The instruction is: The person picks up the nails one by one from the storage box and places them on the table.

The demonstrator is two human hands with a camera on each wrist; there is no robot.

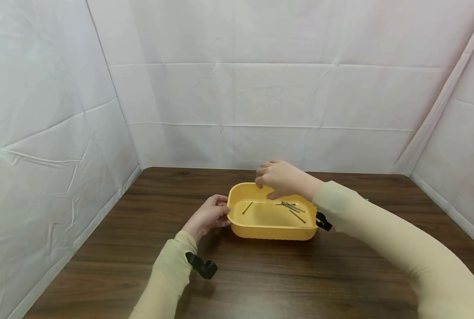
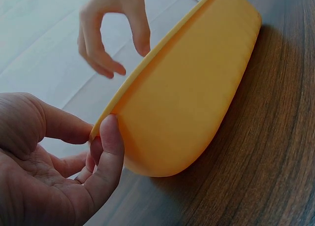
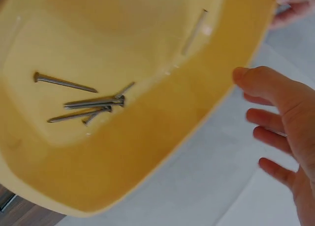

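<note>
White sheets wall my dark wood table (image 1: 101,248); left hand (image 1: 206,217) pinches the yellow tray (image 1: 272,230) rim, right hand (image 1: 280,178) hovers above with loose empty fingers (image 3: 266,83), nails (image 1: 292,207) below blurred.

No lettering, labels, brand marks or numbers readable anywhere, neither on the yellow tub (image 1: 272,228) nor the worktop (image 1: 284,279).

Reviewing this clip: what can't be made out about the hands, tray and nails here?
- Nail count: head view too small, pile overlaps; right wrist view blurred.
- Right hand fingertips: head view, hidden behind the hand itself, so contact with the tray rim is unclear.
- Left hand grip inside the rim: left wrist view, tray wall hides it.
- Tray's far end: left wrist view, cut off by the top edge.
</note>
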